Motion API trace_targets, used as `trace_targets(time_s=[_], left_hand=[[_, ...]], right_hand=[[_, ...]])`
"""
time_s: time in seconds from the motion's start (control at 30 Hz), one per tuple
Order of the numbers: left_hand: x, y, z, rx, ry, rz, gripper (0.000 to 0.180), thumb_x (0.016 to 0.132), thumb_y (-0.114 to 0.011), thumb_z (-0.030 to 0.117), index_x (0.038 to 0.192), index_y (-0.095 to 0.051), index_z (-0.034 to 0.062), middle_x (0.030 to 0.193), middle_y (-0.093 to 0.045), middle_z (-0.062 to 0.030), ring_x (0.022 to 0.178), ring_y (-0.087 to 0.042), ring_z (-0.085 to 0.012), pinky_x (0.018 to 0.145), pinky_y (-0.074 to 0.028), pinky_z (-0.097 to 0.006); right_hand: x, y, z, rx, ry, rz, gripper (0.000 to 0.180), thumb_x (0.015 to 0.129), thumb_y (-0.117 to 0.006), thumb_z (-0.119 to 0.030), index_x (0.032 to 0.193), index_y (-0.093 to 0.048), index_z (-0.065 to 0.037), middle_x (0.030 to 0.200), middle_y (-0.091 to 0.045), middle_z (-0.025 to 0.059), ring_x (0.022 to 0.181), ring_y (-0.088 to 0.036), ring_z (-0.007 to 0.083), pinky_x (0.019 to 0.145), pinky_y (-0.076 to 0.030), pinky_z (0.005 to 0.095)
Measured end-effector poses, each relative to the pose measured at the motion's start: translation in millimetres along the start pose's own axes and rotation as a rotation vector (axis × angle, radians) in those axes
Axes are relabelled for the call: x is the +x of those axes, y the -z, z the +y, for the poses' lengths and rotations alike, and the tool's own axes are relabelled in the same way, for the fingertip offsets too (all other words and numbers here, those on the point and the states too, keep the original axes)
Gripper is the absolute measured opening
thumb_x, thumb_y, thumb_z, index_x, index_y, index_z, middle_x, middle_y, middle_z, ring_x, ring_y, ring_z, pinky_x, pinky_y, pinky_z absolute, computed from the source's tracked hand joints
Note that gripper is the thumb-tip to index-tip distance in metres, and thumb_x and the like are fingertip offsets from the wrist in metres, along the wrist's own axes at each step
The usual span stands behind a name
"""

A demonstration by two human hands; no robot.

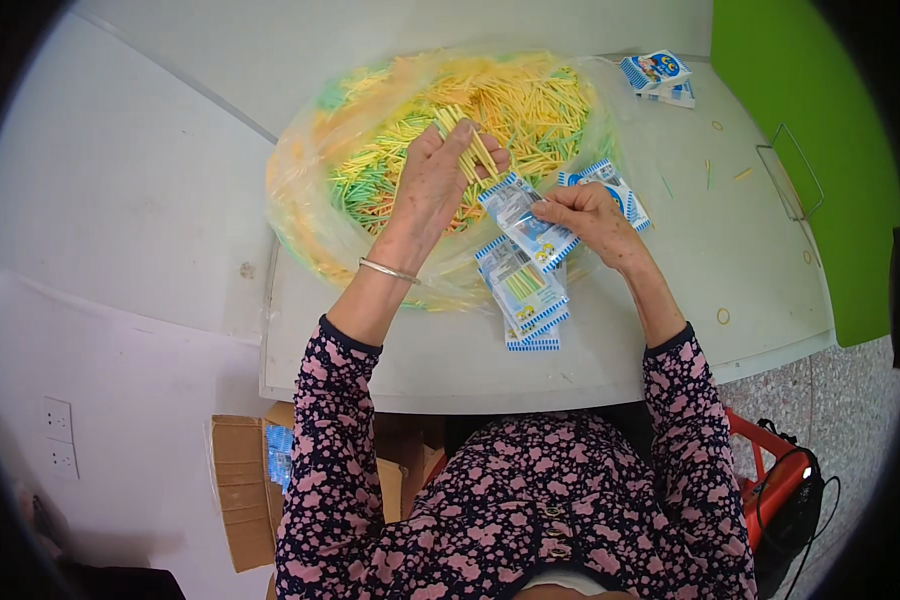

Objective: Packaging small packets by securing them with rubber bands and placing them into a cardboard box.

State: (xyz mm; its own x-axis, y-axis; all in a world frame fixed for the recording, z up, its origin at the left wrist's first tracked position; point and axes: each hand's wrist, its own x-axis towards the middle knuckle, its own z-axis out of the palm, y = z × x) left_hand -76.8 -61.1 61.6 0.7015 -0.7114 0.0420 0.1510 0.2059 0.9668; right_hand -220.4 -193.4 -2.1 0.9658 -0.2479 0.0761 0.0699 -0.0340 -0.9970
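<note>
Several thin yellow sticks are gripped in my left hand, over a large clear plastic bag of loose sticks in yellow, green and orange. Pinched in my right hand is a small blue and white packet with a see-through window. Its upper left corner lies close to the lower ends of the sticks. Just below, a pile of similar packets rests on the table, the top one showing sticks through its window. More blue and white packets lie behind my right hand, partly hidden by it.
A stack of packets sits at the table's far right. Rubber bands and a few stray sticks are scattered on the right. A green panel with a wire handle borders that side. A cardboard box stands below on the left.
</note>
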Motion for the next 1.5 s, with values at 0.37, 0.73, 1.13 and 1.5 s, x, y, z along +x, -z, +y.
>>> trace_targets(time_s=[0.37, 0.73, 1.13, 1.5], left_hand=[[-10.1, -16.2, -16.7, 0.069, -0.026, 0.018, 0.018, 0.093, -0.048, 0.019, 0.089, -0.045, 0.0022, 0.082, -0.060, -0.0119, 0.079, -0.063, -0.0216, 0.070, -0.051, -0.032], [-23.8, -20.2, -31.1, 0.037, -0.116, 0.050, 0.024, 0.094, -0.048, 0.028, 0.086, -0.046, 0.0047, 0.089, -0.064, -0.0088, 0.082, -0.054, -0.0072, 0.079, -0.043, -0.025], [-27.4, -4.8, -6.6, 0.088, -0.041, -0.064, 0.039, 0.096, -0.041, 0.034, 0.111, -0.053, 0.0000, 0.103, -0.059, -0.0055, 0.091, -0.052, -0.0085, 0.079, -0.043, -0.026], [-20.5, 12.0, -7.3, 0.507, -0.219, -0.226, 0.024, 0.086, -0.058, 0.008, 0.109, -0.058, 0.0022, 0.094, -0.060, -0.0009, 0.083, -0.053, -0.0054, 0.070, -0.044, -0.020]], right_hand=[[-0.6, -0.4, 1.2, 0.031, -0.011, -0.012, 0.022, 0.085, -0.063, -0.022, 0.084, -0.068, 0.000, 0.069, -0.058, -0.0053, 0.064, -0.047, 0.0017, 0.057, -0.037, 0.0194], [2.0, -1.5, 8.8, 0.166, 0.017, 0.053, 0.021, 0.085, -0.063, -0.021, 0.090, -0.068, 0.000, 0.074, -0.062, -0.0035, 0.066, -0.050, 0.0016, 0.059, -0.039, 0.0187], [11.6, -11.3, 1.9, 0.068, 0.131, 0.095, 0.025, 0.085, -0.061, -0.020, 0.095, -0.066, 0.002, 0.077, -0.062, -0.0033, 0.069, -0.049, 0.0016, 0.061, -0.039, 0.0182], [9.7, -14.1, -12.3, 0.162, 0.107, -0.006, 0.025, 0.083, -0.064, -0.019, 0.099, -0.065, 0.001, 0.082, -0.064, -0.0024, 0.076, -0.054, 0.0026, 0.069, -0.043, 0.0189]])
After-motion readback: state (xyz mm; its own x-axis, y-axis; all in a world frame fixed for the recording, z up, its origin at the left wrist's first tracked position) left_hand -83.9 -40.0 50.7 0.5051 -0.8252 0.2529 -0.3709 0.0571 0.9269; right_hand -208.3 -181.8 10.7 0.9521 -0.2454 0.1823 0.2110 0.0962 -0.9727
